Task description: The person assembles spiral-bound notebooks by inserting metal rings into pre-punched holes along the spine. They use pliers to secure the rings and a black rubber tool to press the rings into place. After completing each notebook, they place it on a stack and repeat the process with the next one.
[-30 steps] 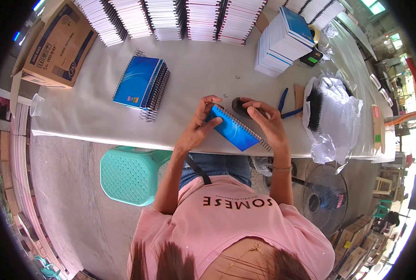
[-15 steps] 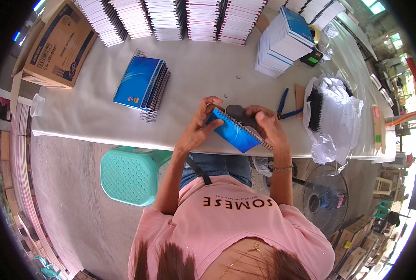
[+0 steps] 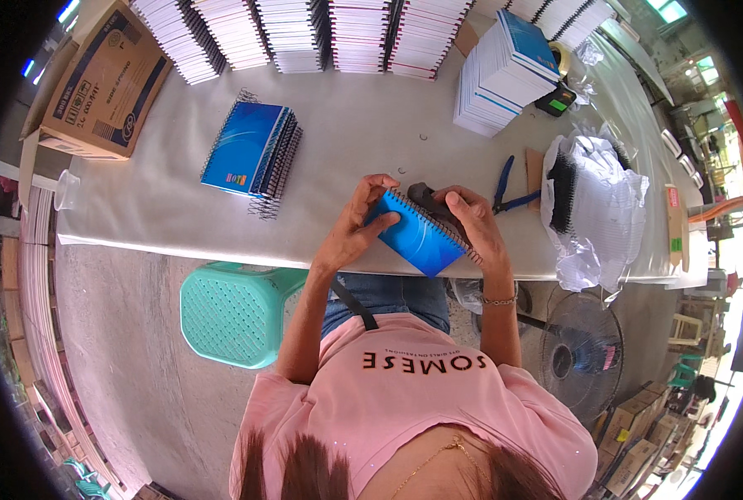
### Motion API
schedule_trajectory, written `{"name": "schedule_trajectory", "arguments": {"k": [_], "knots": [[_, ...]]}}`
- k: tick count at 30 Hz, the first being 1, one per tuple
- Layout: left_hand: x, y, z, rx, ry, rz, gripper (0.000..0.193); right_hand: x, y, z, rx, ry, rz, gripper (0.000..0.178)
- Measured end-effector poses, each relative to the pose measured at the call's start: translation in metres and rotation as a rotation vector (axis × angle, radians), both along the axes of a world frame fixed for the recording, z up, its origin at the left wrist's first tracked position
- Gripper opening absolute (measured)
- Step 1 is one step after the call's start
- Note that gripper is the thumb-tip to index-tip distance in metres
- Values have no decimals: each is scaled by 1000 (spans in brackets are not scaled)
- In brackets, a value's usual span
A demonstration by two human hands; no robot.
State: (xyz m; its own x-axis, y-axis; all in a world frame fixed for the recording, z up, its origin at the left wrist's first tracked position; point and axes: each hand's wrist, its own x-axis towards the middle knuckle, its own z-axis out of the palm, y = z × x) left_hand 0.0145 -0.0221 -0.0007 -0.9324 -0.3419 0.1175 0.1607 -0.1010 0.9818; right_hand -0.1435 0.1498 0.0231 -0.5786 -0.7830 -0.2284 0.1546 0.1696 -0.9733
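Blue notebook (image 3: 425, 237) over table's (image 3: 346, 125) near edge—left hand (image 3: 359, 223) pinching it, right hand (image 3: 477, 223) half-curled round a dark piece (image 3: 425, 198), can't tell what. Coil (image 3: 434, 220) looks threaded, end poking out. Coiled pile (image 3: 242, 146) at left; right-hand stack (image 3: 490, 93) seemingly uncoiled.

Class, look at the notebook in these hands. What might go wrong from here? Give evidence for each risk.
1. The bare coil end juts past the blue notebook near the right-hand grip, so it could scratch skin.
2. The notebook is close to the table's front edge; if the left-hand grip slipped, it might fall.
3. Coils jutting from the stacked notebooks could tangle when lifted.
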Motion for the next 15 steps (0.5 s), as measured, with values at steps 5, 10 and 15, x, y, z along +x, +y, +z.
{"name": "schedule_trajectory", "arguments": {"k": [5,10,15], "knots": [[-2,-1,-1,-45,3,-8,53,-3,-2,-8,-238,198,-182,43],[-2,0,-4,82,43,6,54,3,-1,17,-409,-245,-151,41],[4,-2,0,70,16,21,53,7,-5,31,-63,371,163,29]]}}
